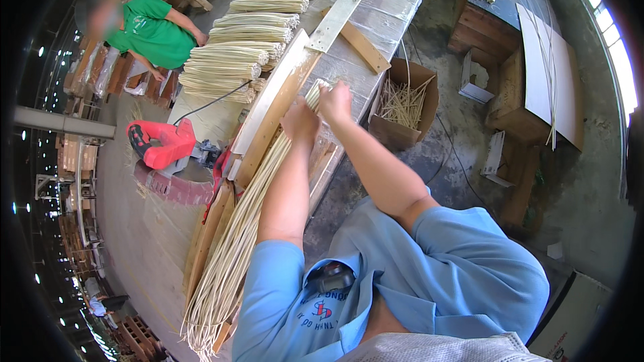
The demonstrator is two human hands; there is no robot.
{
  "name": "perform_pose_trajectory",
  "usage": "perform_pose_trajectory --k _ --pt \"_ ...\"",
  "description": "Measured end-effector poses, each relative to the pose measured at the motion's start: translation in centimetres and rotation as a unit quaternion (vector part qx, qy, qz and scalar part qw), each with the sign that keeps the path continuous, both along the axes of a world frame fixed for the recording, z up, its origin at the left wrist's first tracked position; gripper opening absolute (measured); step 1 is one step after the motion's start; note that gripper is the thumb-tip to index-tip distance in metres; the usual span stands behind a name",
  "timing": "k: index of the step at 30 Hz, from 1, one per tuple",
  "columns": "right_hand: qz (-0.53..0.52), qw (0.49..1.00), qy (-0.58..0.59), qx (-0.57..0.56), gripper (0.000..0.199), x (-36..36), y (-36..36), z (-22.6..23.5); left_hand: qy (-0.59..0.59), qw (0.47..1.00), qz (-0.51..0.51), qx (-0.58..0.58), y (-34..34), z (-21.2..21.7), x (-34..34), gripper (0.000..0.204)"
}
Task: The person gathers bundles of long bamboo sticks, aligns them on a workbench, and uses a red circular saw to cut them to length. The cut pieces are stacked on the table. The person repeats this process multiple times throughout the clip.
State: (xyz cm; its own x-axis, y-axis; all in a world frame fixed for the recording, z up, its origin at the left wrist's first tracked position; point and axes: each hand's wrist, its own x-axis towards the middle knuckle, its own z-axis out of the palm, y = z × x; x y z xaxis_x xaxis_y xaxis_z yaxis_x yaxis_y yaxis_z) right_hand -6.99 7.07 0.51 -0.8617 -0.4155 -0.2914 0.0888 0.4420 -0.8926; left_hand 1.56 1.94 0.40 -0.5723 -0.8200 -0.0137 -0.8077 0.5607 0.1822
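Observation:
A long bundle of pale, thin rattan-like canes (236, 241) runs along a wooden channel on the bench, its loose ends fanning out at the lower left. My left hand (301, 121) is wrapped round the bundle close to its far end. Just ahead and to the right, my right hand (335, 102) is closed at the tip of the same canes, its fingers partly hidden. Left of the channel stands a red power saw (171, 144) with a dark red guard, next to the wooden fence (268, 121).
Several cut cane bundles (228, 60) lie stacked across the far bench. A metal strip (341, 13) and wooden slat (362, 47) cross the bench top. To the right is a cardboard box (429, 97) of offcuts. A person in a green shirt (151, 30) stands at far left.

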Motion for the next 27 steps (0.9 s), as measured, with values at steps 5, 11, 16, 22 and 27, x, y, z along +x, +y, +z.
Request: perform_pose_trajectory --k 5,11,16,22,27 --pt "0.013 0.941 -0.332 -0.064 0.076 -6.2 0.8 -0.7 -0.036 0.999 0.017 0.022 -0.1 0.1 0.3 0.035" --pt "0.145 0.899 -0.399 -0.113 0.070 -9.6 -1.3 -3.3 0.008 0.998 0.008 -0.056 -0.6 -1.0 0.3 0.040" --pt "0.333 0.846 -0.407 -0.088 0.050 -12.3 -3.7 -4.3 -0.045 0.999 0.017 0.007 -1.0 -1.0 -0.1 0.046" --pt "0.490 0.770 -0.408 0.005 0.037 -13.8 -7.0 -4.8 -0.059 0.997 0.029 0.042 -0.8 0.0 -0.1 0.042" --pt "0.548 0.694 -0.461 0.078 0.033 -13.6 -9.1 -6.4 -0.080 0.994 0.044 0.054 -1.0 -0.3 -0.2 0.058"
